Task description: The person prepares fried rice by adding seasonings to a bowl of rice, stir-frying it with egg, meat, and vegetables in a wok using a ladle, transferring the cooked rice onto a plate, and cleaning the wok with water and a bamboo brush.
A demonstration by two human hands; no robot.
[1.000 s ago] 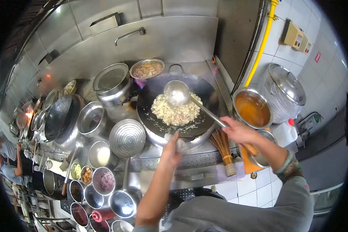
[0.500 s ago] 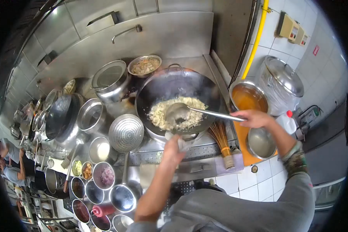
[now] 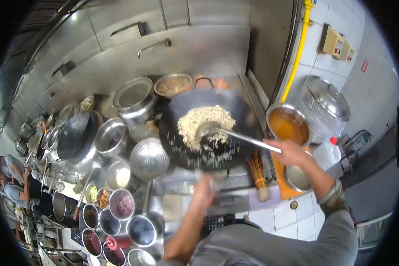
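Tilted since earlier, the round black metal wok (image 3: 243,116) sits near your left hand (image 3: 203,189) (blurred, grip unclear); your right hand (image 3: 290,153) grips the long-handled silver metal ladle (image 3: 248,140).

Pale chopped food (image 3: 193,124) is spread in dark round wok (image 3: 244,119), bits scattered nearward; long-handled metal ladle (image 3: 235,134) is angled, bowl in food.

Commercial kitchen: big wok (image 3: 181,155), ingredient pots (image 3: 121,205).

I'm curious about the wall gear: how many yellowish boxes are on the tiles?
2, above the lidded pot: the left box is nearer the yellow pipe, the right box just beyond. No others show.
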